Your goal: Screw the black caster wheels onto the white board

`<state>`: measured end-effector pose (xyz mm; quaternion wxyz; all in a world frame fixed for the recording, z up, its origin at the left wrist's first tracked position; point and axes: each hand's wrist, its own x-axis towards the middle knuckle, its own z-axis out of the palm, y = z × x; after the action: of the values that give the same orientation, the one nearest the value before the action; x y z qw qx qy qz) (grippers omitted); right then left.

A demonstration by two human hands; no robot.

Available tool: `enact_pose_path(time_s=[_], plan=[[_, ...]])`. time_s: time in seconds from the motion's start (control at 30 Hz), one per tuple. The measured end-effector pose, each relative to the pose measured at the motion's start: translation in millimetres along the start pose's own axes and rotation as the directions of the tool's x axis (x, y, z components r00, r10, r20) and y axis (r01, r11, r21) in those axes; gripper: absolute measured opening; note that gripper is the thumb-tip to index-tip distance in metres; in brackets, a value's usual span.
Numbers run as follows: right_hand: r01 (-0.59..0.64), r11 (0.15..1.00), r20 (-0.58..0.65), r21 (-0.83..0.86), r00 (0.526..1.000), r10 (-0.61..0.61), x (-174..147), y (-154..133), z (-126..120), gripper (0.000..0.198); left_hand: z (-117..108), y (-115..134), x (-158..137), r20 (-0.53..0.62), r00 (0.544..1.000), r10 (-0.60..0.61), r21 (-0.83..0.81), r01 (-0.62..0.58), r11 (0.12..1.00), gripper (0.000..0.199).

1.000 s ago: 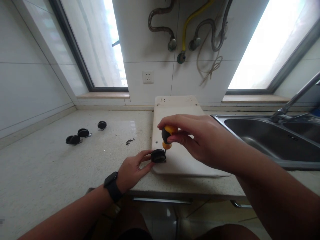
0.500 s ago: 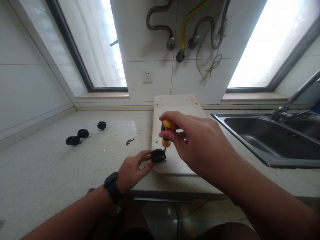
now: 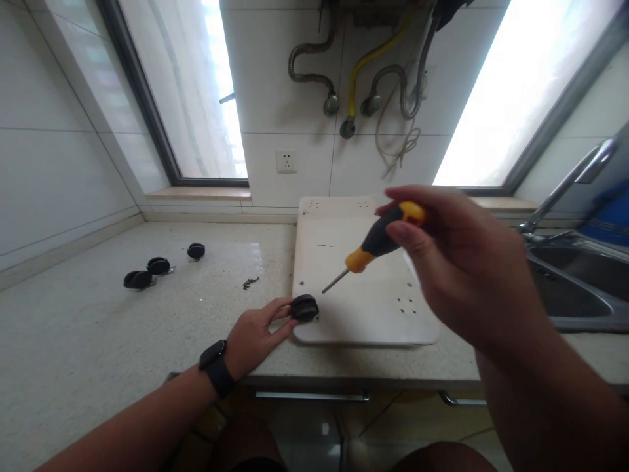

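A black caster wheel (image 3: 304, 307) stands at the front left corner of a white board (image 3: 363, 321) lying on the counter. My left hand (image 3: 258, 335) grips the caster from its left side, thumb and fingers closed on it. In my right hand (image 3: 457, 262) is a screwdriver (image 3: 382, 237) with a yellow and black handle, held tilted above the board. Its tip points down and left, a little apart from the caster. Several small holes (image 3: 407, 305) show at the board's front right corner.
Three more black casters, one of them the farthest back (image 3: 196, 251), lie on the counter (image 3: 196, 341) at left. A small pile of screws (image 3: 250, 283) sits left of the board. To the right is a steel sink (image 3: 580, 288) with a faucet (image 3: 565, 187).
My right hand has lifted the screwdriver off the caster, moving it up and right and tilting it from upright. My left hand still grips the caster. The view has shifted slightly.
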<state>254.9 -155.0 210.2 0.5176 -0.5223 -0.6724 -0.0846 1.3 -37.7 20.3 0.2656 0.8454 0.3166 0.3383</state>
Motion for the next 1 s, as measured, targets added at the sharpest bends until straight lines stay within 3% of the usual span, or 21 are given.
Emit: enact_pose_path(time_s=[0.07, 0.1, 0.2, 0.3, 0.37, 0.5, 0.63, 0.87, 1.0], plan=[[-0.109, 0.978, -0.146, 0.179, 0.980, 0.136, -1.4, 16.4, -15.7, 0.033, 0.4, 0.1, -0.4, -0.003, 1.000, -0.002, 0.014, 0.002, 1.000, 0.038], [-0.130, 0.941, -0.238, 0.312, 0.948, 0.210, -2.3, 27.4, -23.5, 0.029, 0.7, 0.1, -0.6, -0.003, 1.000, -0.002, 0.023, 0.002, 1.000, 0.038], [-0.210, 0.818, -0.334, 0.535, 0.837, 0.433, -9.1, 68.1, -46.5, 0.016, 1.5, -0.1, -1.5, -0.004, 1.000, -0.007, 0.052, 0.007, 0.999, 0.038], [-0.435, 0.695, -0.272, 0.573, 0.699, 0.662, -27.7, 109.5, -62.5, 0.014, 2.3, -0.7, -2.6, -0.006, 1.000, -0.016, 0.063, 0.016, 0.998, 0.040], [-0.702, 0.587, -0.141, 0.405, 0.586, 0.798, -47.4, 130.7, -64.4, 0.020, 2.8, -0.8, -3.0, -0.004, 1.000, -0.018, 0.063, 0.018, 0.998, 0.040], [-0.892, 0.399, 0.060, 0.214, 0.419, 0.906, -92.9, 149.9, -50.7, 0.039, 3.4, 0.9, -2.7, -0.008, 1.000, -0.011, 0.073, 0.011, 0.997, 0.040], [-0.926, 0.345, 0.249, 0.152, 0.373, 0.894, -127.0, 148.2, -39.6, 0.055, 3.0, 6.6, -3.7, -0.018, 1.000, -0.021, 0.129, 0.023, 0.991, 0.040], [-0.887, 0.453, 0.278, 0.089, 0.459, 0.844, -146.1, 139.8, -38.5, 0.076, 3.5, 15.1, -7.1, -0.043, 0.998, -0.045, 0.218, 0.053, 0.974, 0.040], [-0.886, 0.435, 0.276, 0.158, 0.463, 0.842, -146.4, 131.1, -34.9, 0.078, -1.3, 16.6, -6.6, -0.052, 0.997, -0.060, 0.181, 0.069, 0.981, 0.041]])
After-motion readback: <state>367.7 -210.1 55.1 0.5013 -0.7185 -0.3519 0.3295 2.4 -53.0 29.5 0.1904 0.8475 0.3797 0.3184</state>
